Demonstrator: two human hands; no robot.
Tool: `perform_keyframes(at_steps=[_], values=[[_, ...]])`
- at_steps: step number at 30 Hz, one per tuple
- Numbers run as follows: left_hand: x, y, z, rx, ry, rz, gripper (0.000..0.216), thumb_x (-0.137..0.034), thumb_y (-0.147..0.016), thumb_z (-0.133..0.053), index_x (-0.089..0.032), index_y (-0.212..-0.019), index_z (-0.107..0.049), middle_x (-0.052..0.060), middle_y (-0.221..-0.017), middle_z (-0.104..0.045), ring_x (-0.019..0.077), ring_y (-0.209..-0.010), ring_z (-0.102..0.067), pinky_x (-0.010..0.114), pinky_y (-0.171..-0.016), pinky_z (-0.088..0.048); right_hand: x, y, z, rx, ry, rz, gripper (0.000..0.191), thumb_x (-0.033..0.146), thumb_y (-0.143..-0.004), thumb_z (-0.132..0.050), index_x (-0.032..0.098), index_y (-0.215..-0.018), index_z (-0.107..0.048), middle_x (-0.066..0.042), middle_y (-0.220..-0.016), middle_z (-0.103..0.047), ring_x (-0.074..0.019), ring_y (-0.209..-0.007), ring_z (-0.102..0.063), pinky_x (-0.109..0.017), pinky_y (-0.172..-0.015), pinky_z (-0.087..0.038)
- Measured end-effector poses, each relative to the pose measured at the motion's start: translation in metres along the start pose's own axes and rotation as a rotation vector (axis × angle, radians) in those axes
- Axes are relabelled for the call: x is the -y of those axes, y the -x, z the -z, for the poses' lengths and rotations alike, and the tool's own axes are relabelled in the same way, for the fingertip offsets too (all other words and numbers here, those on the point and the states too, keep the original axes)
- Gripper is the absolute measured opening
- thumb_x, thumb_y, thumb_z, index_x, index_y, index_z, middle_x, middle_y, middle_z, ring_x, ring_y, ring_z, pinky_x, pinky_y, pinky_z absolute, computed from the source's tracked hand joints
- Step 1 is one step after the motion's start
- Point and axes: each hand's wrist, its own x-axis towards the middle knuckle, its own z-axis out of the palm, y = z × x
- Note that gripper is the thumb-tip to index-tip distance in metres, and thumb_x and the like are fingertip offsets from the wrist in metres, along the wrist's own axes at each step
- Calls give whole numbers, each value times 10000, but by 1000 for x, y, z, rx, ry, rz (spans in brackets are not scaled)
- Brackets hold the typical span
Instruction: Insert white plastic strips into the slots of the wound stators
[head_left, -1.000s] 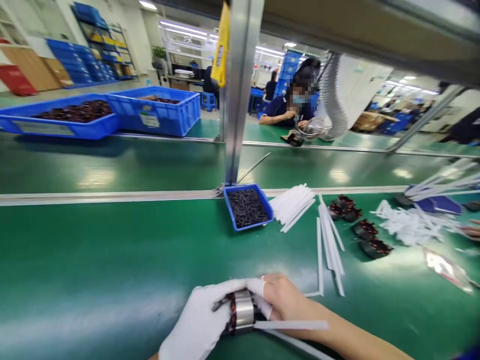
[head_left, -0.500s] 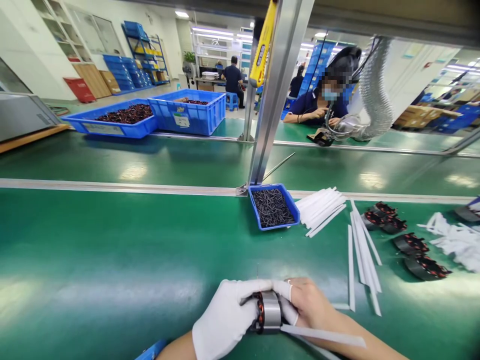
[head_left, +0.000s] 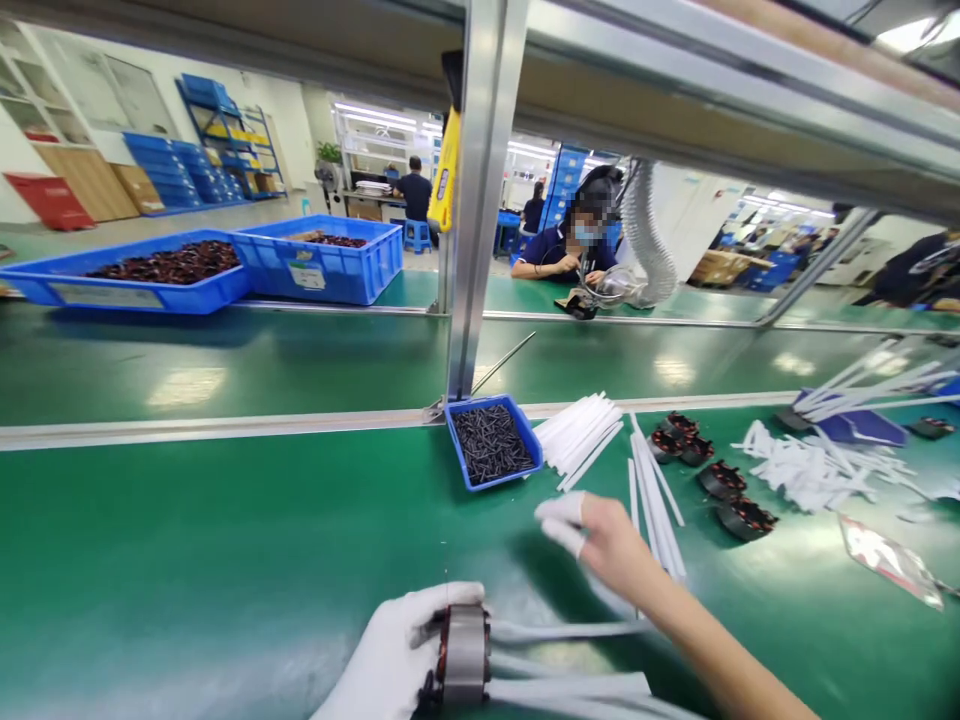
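Observation:
In a white glove, my left hand [head_left: 390,650] grips a motor stator [head_left: 465,655] by its left side near the bottom of the view. The stator has a grey metal ring with black and copper-red parts at its edge. Several white strips [head_left: 570,688] stick out of its right side. My right hand [head_left: 604,535], with white covers on its fingertips, is away from the stator, its visible fingers stretched out and slightly apart with nothing in them. It hovers over the green bench, nearest to a pile of white strips [head_left: 581,435] and a blue tray of small black pins [head_left: 491,445].
More long strips [head_left: 656,500], several stators [head_left: 724,480] and a heap of short white pieces [head_left: 810,465] lie at right. A metal post [head_left: 480,200] carries a yellow cutter [head_left: 447,170]. Blue bins [head_left: 322,265] stand beyond. A masked co-worker [head_left: 562,250] sits opposite.
My right hand has let go of the stator and moved up and away, towards the pile of strips. My left hand still holds the stator. The camera view has shifted right.

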Motion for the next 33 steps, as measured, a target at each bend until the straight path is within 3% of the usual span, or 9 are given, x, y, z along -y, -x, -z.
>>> perform_keyframes(at_steps=[3, 6, 9, 11, 15, 20, 22, 27, 33], values=[[1, -1, 5, 39, -125, -106, 212, -150, -678, -591, -236, -840, -697, 43, -1015, -641, 227, -912, -596, 272, -801, -459, -40, -10, 10, -133, 192, -246, 304, -6, -744, -409, 131, -905, -627, -96, -827, -589, -205, -807, -533, -304, -721, -406], [0, 1, 7, 48, -132, -170, 179, -173, -685, -609, -242, -828, -690, 36, -995, -627, 222, -908, -583, 263, -794, -453, -62, -15, 8, -112, 271, -297, 318, -73, -643, -398, 100, -777, -629, -114, -779, -551, -234, -816, -506, -316, -695, -386], [-3, 5, 6, 28, 26, -44, 208, -280, -677, -633, -234, -876, -671, 49, -970, -659, 252, -892, -600, 306, -789, -467, -61, -13, 3, -42, 282, -253, 227, -43, -640, -459, 126, -657, -609, -80, -738, -538, -208, -780, -498, -280, -661, -377], [-11, 9, 3, -15, 159, 94, 370, -403, -685, -613, -235, -1014, -614, 71, -1023, -655, 264, -852, -619, 325, -724, -495, -55, -10, 1, 0, 256, -203, 167, 9, -665, -516, 141, -665, -618, -59, -746, -542, -183, -748, -501, -262, -652, -378], [-32, 14, -7, -58, 229, 174, 790, -446, -635, -660, -205, -1307, -324, 100, -999, -657, 229, -755, -629, 284, -625, -502, -48, -5, 3, 41, 191, -129, 99, 91, -706, -569, 151, -714, -646, -56, -751, -559, -177, -739, -510, -267, -670, -385], [-36, 9, -10, -123, 223, 148, 965, -308, -696, -642, -255, -1369, 46, 27, -822, -666, 125, -538, -556, 228, -508, -456, -38, -5, 4, 71, 84, -59, 106, 150, -769, -550, 157, -733, -649, -67, -755, -601, -194, -794, -532, -279, -706, -394], [-31, 7, -7, -99, 244, 151, 932, -276, -694, -649, -284, -1368, -5, 32, -872, -656, 122, -546, -556, 226, -495, -448, -27, -3, 3, 102, 8, -25, 126, 184, -808, -522, 173, -815, -647, -47, -779, -625, -168, -752, -554, -259, -681, -407], [-22, 6, 0, -24, 297, 222, 489, -249, -720, -623, -165, -1176, -468, 93, -960, -638, 171, -677, -599, 246, -538, -464, 3, 5, 3, 142, -253, 71, 116, 220, -799, -551, 192, -846, -652, -19, -793, -646, -151, -717, -573, -256, -667, -425], [-21, 6, -1, -15, 441, 232, 395, -213, -755, -567, -196, -1143, -498, 102, -1174, -567, 257, -919, -603, 359, -759, -490, 9, 8, 2, 117, -488, 126, 108, 200, -798, -533, 156, -751, -619, -15, -749, -585, -127, -689, -540, -240, -627, -438]])
